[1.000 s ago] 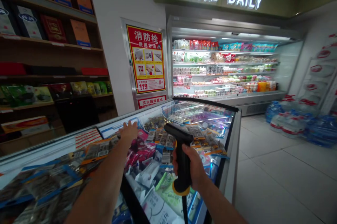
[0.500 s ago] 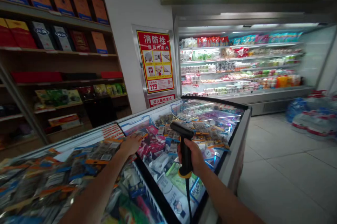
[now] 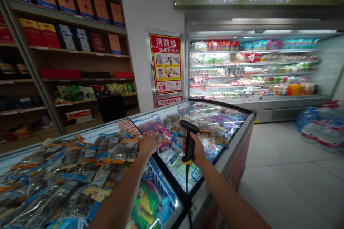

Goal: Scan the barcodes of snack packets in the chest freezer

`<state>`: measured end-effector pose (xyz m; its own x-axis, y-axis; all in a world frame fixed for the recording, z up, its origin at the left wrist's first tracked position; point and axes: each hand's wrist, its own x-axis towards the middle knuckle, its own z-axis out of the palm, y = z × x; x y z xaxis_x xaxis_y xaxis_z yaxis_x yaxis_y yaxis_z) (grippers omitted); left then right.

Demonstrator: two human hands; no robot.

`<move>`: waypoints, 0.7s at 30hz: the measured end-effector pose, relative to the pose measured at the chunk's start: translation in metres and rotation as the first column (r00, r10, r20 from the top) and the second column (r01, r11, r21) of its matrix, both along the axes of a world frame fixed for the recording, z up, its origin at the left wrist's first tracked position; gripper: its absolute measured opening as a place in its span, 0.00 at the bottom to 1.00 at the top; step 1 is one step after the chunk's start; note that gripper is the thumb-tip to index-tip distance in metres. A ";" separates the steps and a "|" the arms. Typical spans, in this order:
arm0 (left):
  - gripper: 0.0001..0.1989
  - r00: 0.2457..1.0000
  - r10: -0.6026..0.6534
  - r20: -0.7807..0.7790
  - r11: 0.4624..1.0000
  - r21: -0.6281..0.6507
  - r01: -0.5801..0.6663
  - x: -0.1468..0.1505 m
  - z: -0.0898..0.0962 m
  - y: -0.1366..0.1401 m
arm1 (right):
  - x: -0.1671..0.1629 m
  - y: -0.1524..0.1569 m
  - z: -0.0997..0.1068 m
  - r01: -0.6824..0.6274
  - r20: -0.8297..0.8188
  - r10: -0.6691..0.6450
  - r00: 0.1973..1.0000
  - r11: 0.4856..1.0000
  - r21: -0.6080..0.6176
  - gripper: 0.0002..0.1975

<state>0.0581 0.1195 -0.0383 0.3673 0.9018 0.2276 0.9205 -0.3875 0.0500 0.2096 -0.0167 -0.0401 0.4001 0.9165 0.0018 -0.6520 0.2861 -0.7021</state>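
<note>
Over the chest freezer [image 3: 236, 143], our right hand [image 3: 199, 149] is wrapped around the handle of the barcode scanner [image 3: 189, 150], whose head stands just above our fist. Our left hand [image 3: 148, 145] reaches to a small packet [image 3: 160, 137] beside its fingertips; whether it grips this packet, we cannot tell. The scanner is of smooth black plastic with a yellow base, and a thin dark cord [image 3: 187, 186] hangs down from it. Flat, glossy packets [image 3: 88, 153] with orange and blue edges lie overlapping at our left. Between both forearms runs a straight black bar [image 3: 169, 179]. Beyond the freezer's right edge, pale floor tiles [image 3: 279, 150] leave open room.
</note>
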 end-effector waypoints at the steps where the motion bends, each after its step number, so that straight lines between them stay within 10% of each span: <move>1: 0.24 1.000 -0.001 -0.007 1.000 0.011 0.001 0.003 -0.003 0.000 | -0.001 -0.001 0.001 -0.002 0.004 0.002 1.000 1.000 -0.001 0.14; 21: 0.11 0.973 0.115 0.201 0.977 -0.200 -0.074 0.026 0.000 0.020 | 0.000 -0.004 -0.015 -0.033 0.032 0.032 0.999 0.999 0.024 0.17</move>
